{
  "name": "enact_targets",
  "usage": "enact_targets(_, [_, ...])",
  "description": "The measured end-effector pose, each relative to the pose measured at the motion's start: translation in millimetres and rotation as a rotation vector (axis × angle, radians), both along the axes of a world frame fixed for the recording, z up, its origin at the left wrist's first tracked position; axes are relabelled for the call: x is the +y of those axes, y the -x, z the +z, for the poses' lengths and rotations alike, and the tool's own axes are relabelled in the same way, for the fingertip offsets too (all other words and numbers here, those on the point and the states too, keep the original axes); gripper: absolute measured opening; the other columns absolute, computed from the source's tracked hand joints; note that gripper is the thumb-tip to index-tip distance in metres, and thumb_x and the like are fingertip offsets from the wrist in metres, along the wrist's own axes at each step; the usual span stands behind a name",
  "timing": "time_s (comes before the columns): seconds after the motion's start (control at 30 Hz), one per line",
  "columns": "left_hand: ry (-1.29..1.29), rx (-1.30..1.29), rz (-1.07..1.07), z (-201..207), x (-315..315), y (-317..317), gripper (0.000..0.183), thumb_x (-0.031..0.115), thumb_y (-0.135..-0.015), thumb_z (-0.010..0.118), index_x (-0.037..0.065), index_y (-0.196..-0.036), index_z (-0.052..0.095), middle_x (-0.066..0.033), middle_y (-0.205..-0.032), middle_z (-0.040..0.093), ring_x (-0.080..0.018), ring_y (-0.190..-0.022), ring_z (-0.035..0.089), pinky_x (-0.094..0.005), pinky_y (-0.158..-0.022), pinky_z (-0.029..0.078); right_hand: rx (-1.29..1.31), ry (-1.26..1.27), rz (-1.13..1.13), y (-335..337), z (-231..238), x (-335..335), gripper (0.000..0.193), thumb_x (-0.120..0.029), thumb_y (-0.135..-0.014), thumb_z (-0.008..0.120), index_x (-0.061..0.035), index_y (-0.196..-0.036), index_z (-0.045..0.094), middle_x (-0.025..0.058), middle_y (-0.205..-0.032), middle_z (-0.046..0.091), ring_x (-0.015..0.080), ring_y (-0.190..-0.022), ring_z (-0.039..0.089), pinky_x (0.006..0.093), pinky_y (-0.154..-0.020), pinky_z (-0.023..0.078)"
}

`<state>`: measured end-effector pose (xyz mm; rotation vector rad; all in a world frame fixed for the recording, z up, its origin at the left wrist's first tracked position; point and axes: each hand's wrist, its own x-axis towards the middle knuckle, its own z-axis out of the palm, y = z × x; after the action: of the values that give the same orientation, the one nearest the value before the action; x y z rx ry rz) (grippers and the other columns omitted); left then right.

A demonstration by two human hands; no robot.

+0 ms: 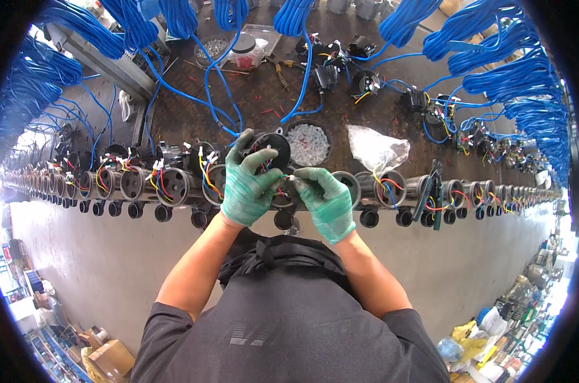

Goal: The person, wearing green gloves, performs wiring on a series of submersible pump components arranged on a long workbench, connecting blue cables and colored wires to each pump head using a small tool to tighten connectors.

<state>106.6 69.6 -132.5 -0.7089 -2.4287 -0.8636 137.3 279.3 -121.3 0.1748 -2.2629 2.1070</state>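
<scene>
My left hand (250,186), in a green and grey work glove, is closed around a round black housing (278,148) with thin coloured wires. Its thumb and forefinger pinch the wires near the front of the housing. From the right, my right hand (329,203), gloved alike, meets it with thumb and forefinger closed on a small white connector (292,178) at the wire ends. The fingertips hide part of the connector and wires. Both hands work above a row of metal tubes, and a blue cable (222,115) runs down toward the housing.
Beyond my hands stands a bowl of small white plastic pieces (307,144), with a clear plastic bag (377,148) to its right. A black-handled tool (430,193) rests across the tubes (131,184), several trailing coloured wires. Bundled blue cables (294,16) hang overhead; black motor parts (326,78) lie farther back.
</scene>
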Motion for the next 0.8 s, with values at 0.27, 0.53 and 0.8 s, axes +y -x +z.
enact_targets(0.27, [0.025, 0.064, -0.014, -5.0, -2.7, 1.6, 0.026, 0.010, -0.074, 0.090, 0.016, -0.097, 0.080, -0.0044, -0.141, 0.064, -0.0532, -0.148, 0.045, -0.0631, -0.118, 0.044, 0.061, -0.264, 0.046, 12.4, 9.7, -9.2, 0.011, -0.008, -0.104, 0.077, -0.0004, -0.111, 0.076, 0.0189, -0.095, 0.079, 0.0229, -0.081, 0.076, 0.0365, -0.072, 0.059])
enact_targets(0.53, [-0.008, 0.063, -0.027, -2.7, 0.4, 4.1, 0.019, 0.012, -0.079, 0.091, 0.017, -0.095, 0.083, -0.0069, -0.138, 0.064, -0.0492, -0.147, 0.048, -0.0595, -0.123, 0.043, -0.133, -0.318, 0.177, 20.5, 37.6, 6.9, 0.028, -0.028, -0.107, 0.075, -0.0002, -0.113, 0.074, 0.0239, -0.098, 0.078, 0.0376, -0.086, 0.078, 0.0457, -0.077, 0.059])
enact_targets(0.8, [-0.022, 0.042, -0.034, -3.5, 0.1, 1.0, 0.020, 0.008, -0.081, 0.092, 0.016, -0.096, 0.082, -0.0057, -0.148, 0.061, -0.0480, -0.155, 0.040, -0.0562, -0.120, 0.046, -0.083, -1.072, -0.597, -14.6, 81.5, 203.9, 0.059, -0.026, -0.096, 0.084, -0.0053, -0.147, 0.065, 0.0231, -0.147, 0.062, 0.0411, -0.138, 0.060, 0.0497, -0.113, 0.052])
